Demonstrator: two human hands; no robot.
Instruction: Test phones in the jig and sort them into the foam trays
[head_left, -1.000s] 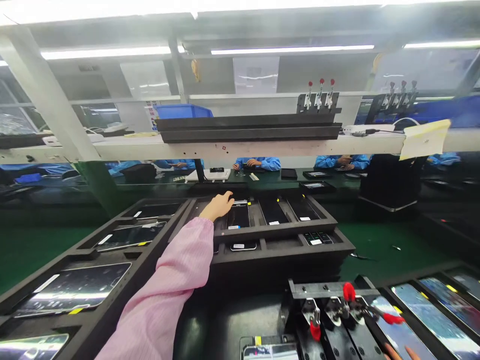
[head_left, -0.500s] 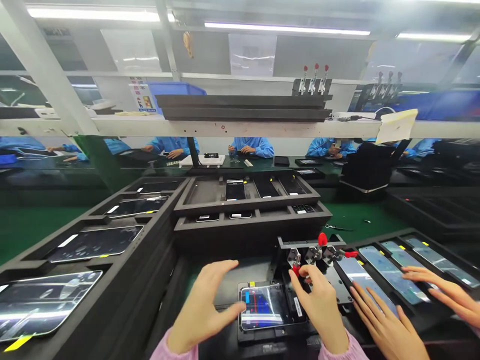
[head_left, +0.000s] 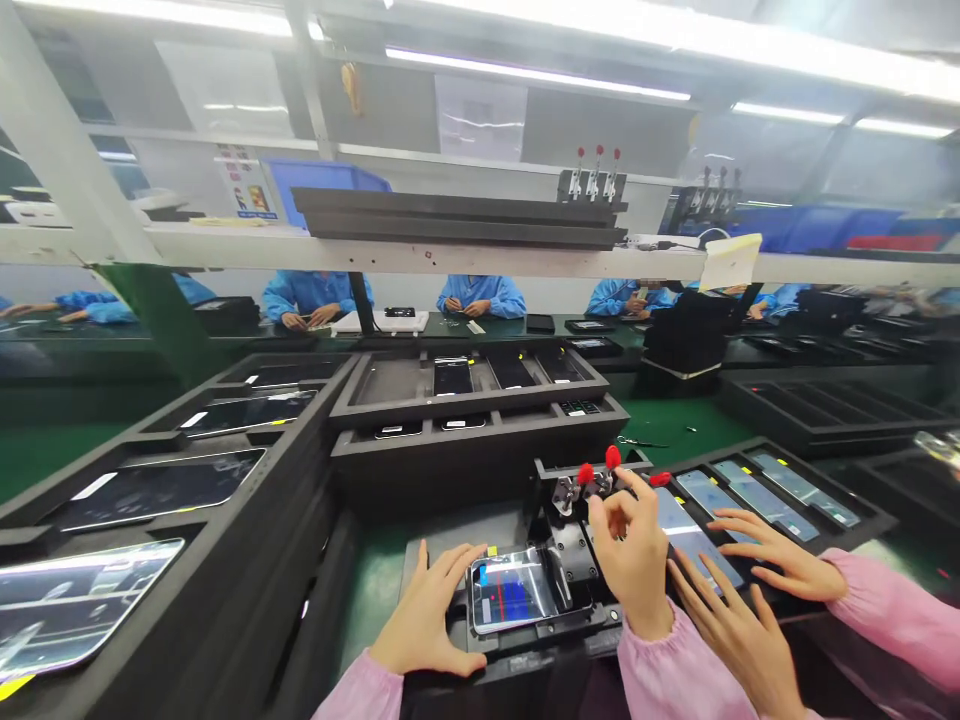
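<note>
A phone (head_left: 514, 592) with a lit, colour-striped screen lies face up in a black clamping fixture (head_left: 540, 640). My left hand (head_left: 431, 615) is at the fixture's left end, thumb and fingers spread around the corner beside the phone. At the fixture's back, a row of toggle clamps (head_left: 566, 494) carries red-tipped levers. My right hand (head_left: 634, 545) is raised beside them, index finger stretched to a red lever tip (head_left: 613, 457), the other fingers loosely bent. The index finger appears to touch that tip; part of the clamp row is hidden behind this hand.
Another person's two hands (head_left: 739, 630) rest over phones in a right-hand tray (head_left: 862, 515). Foam trays with phones stand left (head_left: 225, 505) and in front (head_left: 465, 400). Tweezers (head_left: 641, 442) lie behind the clamps. A shelf (head_left: 450, 257) crosses above; people in blue work beyond.
One red clamp lever has swung up from beside the phone. My right hand has risen to the clamp tips. My left hand has come against the fixture's left end. The view has shifted.
</note>
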